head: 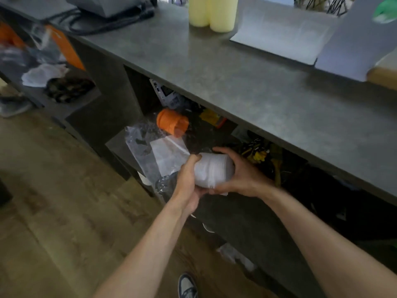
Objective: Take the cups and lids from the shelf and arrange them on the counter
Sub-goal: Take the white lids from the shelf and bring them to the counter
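Note:
A white stack of nested cups or lids point(212, 172) lies on its side in front of the open shelf point(120, 145) under the counter. Both my hands hold it. My left hand point(190, 181) grips its left end with the thumb on top. My right hand point(240, 175) curls round its right end from behind and below. An orange stack of cups point(171, 123) lies on its side deeper in the shelf, up and to the left. The grey counter point(247, 82) runs above the shelf.
Clear plastic bags point(146, 147) spill from the shelf beside my hands. Yellow and dark clutter point(260, 155) fills the shelf to the right. On the counter stand pale yellow cylinders point(212, 12), white sheets point(283, 37) and cables point(103, 22). My shoe point(188, 286) is on the wooden floor.

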